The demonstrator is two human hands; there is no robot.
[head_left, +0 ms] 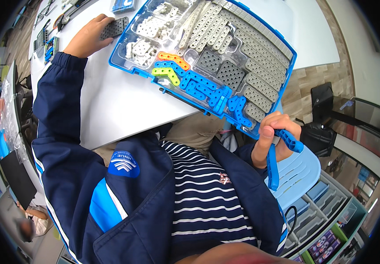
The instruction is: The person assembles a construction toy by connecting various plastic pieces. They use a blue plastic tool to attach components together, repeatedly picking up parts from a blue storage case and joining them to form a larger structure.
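Observation:
My left hand reaches to the far left of the white table, its thumb and fingers closed round one end of a dark grey perforated plate. At the right, my right hand is closed on blue building beams. One blue beam sticks out past the fingers, and another blue length hangs below the palm; whether they join is hidden. Beside that hand is the near right corner of a blue-rimmed parts case, holding white, grey, blue, orange and green perforated pieces in compartments.
The white table bears the case, which juts past its near edge. Cables and small devices lie at the far left. A light blue chair stands at my right, above drawers of grey trays. A black bag lies beyond.

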